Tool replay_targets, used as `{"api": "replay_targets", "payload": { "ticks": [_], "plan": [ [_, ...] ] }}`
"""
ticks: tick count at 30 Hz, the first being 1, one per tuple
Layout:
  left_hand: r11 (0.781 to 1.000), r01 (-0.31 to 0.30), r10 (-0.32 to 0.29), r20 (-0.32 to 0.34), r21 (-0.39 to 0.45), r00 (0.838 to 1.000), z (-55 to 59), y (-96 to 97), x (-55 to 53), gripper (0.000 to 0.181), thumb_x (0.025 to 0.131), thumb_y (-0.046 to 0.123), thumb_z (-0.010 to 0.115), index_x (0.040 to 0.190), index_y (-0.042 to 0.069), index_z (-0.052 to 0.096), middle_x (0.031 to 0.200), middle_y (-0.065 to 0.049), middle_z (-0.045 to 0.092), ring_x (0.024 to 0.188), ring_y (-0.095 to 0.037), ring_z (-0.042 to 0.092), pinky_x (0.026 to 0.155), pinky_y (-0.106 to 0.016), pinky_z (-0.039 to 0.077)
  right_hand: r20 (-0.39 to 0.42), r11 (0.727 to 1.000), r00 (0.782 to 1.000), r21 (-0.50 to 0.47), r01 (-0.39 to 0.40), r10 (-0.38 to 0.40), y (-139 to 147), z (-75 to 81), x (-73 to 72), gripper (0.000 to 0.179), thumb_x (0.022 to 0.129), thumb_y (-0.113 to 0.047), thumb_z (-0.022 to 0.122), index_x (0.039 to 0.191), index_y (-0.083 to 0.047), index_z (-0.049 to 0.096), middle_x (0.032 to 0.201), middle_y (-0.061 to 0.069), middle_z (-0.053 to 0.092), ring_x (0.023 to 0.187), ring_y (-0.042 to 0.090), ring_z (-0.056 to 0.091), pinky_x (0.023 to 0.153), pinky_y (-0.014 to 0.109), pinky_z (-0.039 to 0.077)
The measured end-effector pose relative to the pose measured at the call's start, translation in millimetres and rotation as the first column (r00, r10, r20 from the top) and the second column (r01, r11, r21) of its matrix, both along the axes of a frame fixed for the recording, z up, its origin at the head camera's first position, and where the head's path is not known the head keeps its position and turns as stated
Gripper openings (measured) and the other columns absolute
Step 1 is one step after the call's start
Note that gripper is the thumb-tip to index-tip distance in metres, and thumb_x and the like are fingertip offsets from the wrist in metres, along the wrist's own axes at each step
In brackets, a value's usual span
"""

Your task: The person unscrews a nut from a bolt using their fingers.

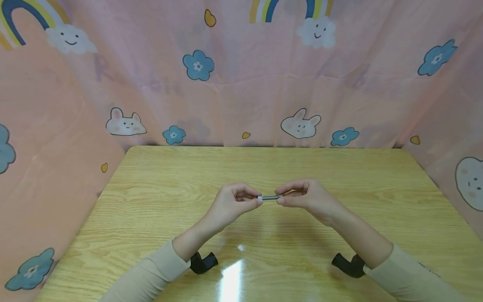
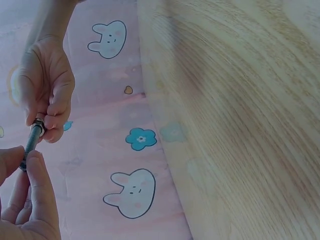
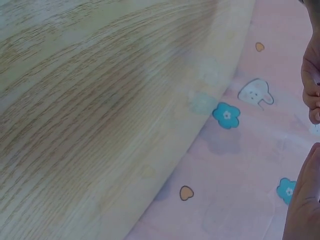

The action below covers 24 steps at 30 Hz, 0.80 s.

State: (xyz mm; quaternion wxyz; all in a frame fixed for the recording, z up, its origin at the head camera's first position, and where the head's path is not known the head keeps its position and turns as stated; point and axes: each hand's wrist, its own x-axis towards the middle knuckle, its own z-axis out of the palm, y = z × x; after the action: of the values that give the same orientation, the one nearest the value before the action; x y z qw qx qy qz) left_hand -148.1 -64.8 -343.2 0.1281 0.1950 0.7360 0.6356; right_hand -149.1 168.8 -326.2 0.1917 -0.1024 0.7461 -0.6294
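Observation:
A threaded metal bolt (image 1: 269, 197) is held lengthwise between the two hands, above the table. The left hand (image 1: 235, 201) pinches one end of it between thumb and fingers. At the other end, the right hand (image 1: 303, 197) grips a metal nut (image 2: 39, 126) with its thumb and fingertips. Bare thread shows between the two hands in the left wrist view, while fingers hide much of both ends. In the right wrist view only parts of the right hand (image 3: 302, 205) and left hand (image 3: 312, 90) appear at the right edge.
Below the hands lies a wood-grain table (image 1: 181, 176). A pink curtain (image 1: 241, 96) printed with rabbits, flowers and rainbows hangs behind it and at both sides. Black wrist mounts (image 1: 203, 263) protrude below both forearms. A bright reflection shows on the near tabletop.

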Motion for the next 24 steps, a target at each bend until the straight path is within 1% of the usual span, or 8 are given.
{"api": "replay_targets", "payload": {
  "ticks": [2, 5, 8, 12, 15, 19, 22, 24],
  "plan": [
    [1.000, -0.002, 0.002, 0.000, -0.001, 1.000, 0.1, -0.1, -0.2, 0.018, 0.085, 0.012, 0.069, 0.099, 0.001, 0.068, 0.091, -0.008, 0.067, 0.080, -0.020, 0.064, 0.074, -0.031, 0.053, 0.001, 1.000, 1.000, -0.011, 0.005, -0.005, -0.1, 0.2, 0.3, 0.032, 0.082, -0.012, 0.072, 0.108, 0.005, 0.064, 0.104, 0.011, 0.064, 0.088, 0.017, 0.066, 0.084, 0.031, 0.050],
    [1.000, 0.002, -0.002, -0.002, 0.004, 1.000, 0.3, -0.1, -0.3, 0.018, 0.085, 0.012, 0.069, 0.099, 0.001, 0.068, 0.092, -0.008, 0.067, 0.080, -0.018, 0.065, 0.074, -0.031, 0.053, 0.005, 1.000, 1.000, -0.024, 0.000, 0.000, -0.4, 0.5, 0.8, 0.037, 0.081, -0.011, 0.073, 0.112, 0.007, 0.061, 0.109, 0.014, 0.062, 0.089, 0.018, 0.066, 0.084, 0.031, 0.050],
    [1.000, 0.003, -0.003, -0.004, 0.007, 1.000, 0.3, -0.2, -0.3, 0.018, 0.085, 0.012, 0.069, 0.098, 0.001, 0.068, 0.092, -0.008, 0.067, 0.080, -0.017, 0.065, 0.074, -0.031, 0.053, 0.008, 0.999, 1.000, -0.029, -0.021, 0.022, -0.4, 0.8, 0.7, 0.042, 0.084, -0.012, 0.070, 0.117, 0.010, 0.056, 0.109, 0.015, 0.061, 0.089, 0.019, 0.066, 0.083, 0.033, 0.051],
    [1.000, -0.001, 0.001, -0.008, 0.005, 1.000, 0.1, -0.2, -0.2, 0.019, 0.085, 0.012, 0.069, 0.099, 0.000, 0.068, 0.093, -0.009, 0.067, 0.081, -0.020, 0.065, 0.074, -0.031, 0.053, 0.044, 0.999, 0.998, -0.035, -0.037, 0.038, -0.5, 1.5, -0.3, 0.041, 0.090, -0.017, 0.063, 0.115, 0.015, 0.055, 0.093, 0.011, 0.066, 0.081, 0.018, 0.066, 0.077, 0.032, 0.054],
    [1.000, 0.001, -0.001, -0.009, 0.005, 1.000, 0.3, -0.1, 0.0, 0.021, 0.085, 0.012, 0.069, 0.100, -0.002, 0.067, 0.093, -0.009, 0.066, 0.081, -0.019, 0.065, 0.074, -0.031, 0.053, 0.054, 0.999, 0.998, -0.041, -0.036, 0.038, -0.4, 1.2, -0.9, 0.037, 0.090, -0.016, 0.063, 0.110, 0.015, 0.058, 0.086, 0.008, 0.068, 0.078, 0.017, 0.067, 0.075, 0.032, 0.054],
    [1.000, 0.004, -0.004, -0.008, 0.004, 1.000, 0.6, -0.3, 0.1, 0.021, 0.085, 0.013, 0.069, 0.100, -0.002, 0.067, 0.093, -0.008, 0.066, 0.081, -0.018, 0.065, 0.075, -0.031, 0.053, 0.024, 0.999, 0.999, -0.030, -0.020, 0.021, 0.4, -0.6, -1.2, 0.030, 0.086, -0.011, 0.068, 0.107, 0.010, 0.062, 0.092, 0.008, 0.067, 0.084, 0.018, 0.066, 0.079, 0.032, 0.053],
    [1.000, 0.004, -0.004, -0.007, 0.003, 1.000, 0.8, -0.6, 0.1, 0.019, 0.085, 0.012, 0.069, 0.099, 0.000, 0.068, 0.093, -0.009, 0.066, 0.082, -0.023, 0.065, 0.075, -0.031, 0.053, 0.012, 1.000, 1.000, -0.018, -0.004, 0.004, 0.5, -1.8, -1.2, 0.030, 0.083, -0.010, 0.071, 0.106, 0.007, 0.063, 0.095, 0.008, 0.065, 0.085, 0.019, 0.065, 0.081, 0.030, 0.052],
    [1.000, 0.002, -0.002, -0.005, 0.001, 1.000, 0.9, -0.5, 0.0, 0.018, 0.085, 0.012, 0.069, 0.099, 0.001, 0.068, 0.093, -0.009, 0.066, 0.083, -0.024, 0.065, 0.075, -0.031, 0.053, 0.011, 1.000, 1.000, -0.021, 0.002, -0.002, 0.4, -1.9, -0.9, 0.031, 0.082, -0.010, 0.072, 0.106, 0.007, 0.063, 0.097, 0.008, 0.065, 0.086, 0.018, 0.065, 0.082, 0.030, 0.051]
  ]
}}
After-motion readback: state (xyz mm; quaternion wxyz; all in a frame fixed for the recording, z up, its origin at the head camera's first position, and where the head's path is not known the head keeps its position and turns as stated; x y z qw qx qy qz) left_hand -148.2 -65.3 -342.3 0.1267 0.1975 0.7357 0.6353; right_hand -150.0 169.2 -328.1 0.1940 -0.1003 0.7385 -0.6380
